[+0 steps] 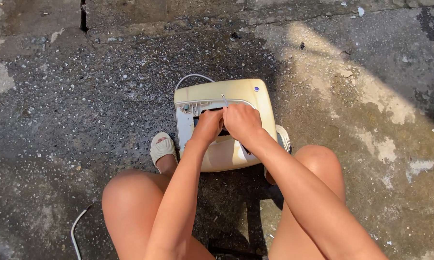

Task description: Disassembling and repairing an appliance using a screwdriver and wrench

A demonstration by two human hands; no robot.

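Your two hands work at the open top of a cream appliance casing on the ground.

From the head view, your left hand (208, 126) and right hand (242, 123) sit side by side, fingers curled down into the dark opening of the cream casing (236, 94) between your feet; the fingertips are hidden, so you cannot tell what each grips. A thin metal tool (224, 99) pokes up just above your knuckles. A white cable (193, 77) loops behind the casing, its end hidden. Your knees cover the casing's near edge.
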